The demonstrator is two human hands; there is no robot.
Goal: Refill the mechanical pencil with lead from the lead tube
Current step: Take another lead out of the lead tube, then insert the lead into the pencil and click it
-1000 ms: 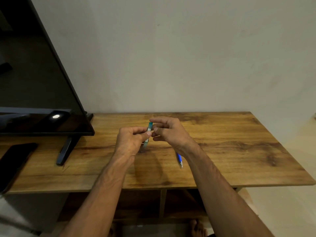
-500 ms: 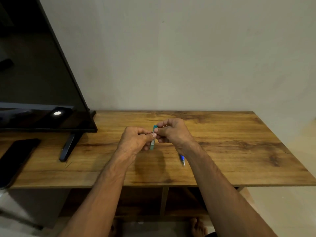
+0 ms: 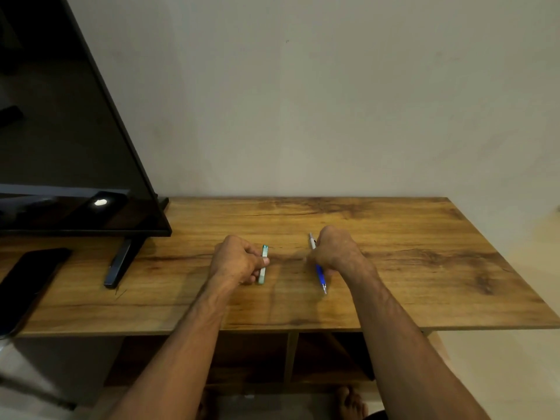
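Note:
My left hand (image 3: 238, 259) grips the small teal and white lead tube (image 3: 263, 265), which lies lengthwise down at the wooden table (image 3: 409, 268), its teal cap pointing away from me. My right hand (image 3: 336, 248) is curled round the blue and silver mechanical pencil (image 3: 318, 269). The pencil's silver end sticks out past my fingers toward the wall and its tip points toward me, low over the table. The two hands are about a hand's width apart.
A large black TV (image 3: 69, 140) stands on the table's left part, its dark foot (image 3: 119, 262) reaching forward. A black phone (image 3: 27, 283) lies at the far left edge. A bare wall runs behind the table. Open shelves sit below the tabletop.
My hands were together on the lead tube above the table; they have parted. The left brought the tube down to the table, and the right moved right and took hold of the pencil.

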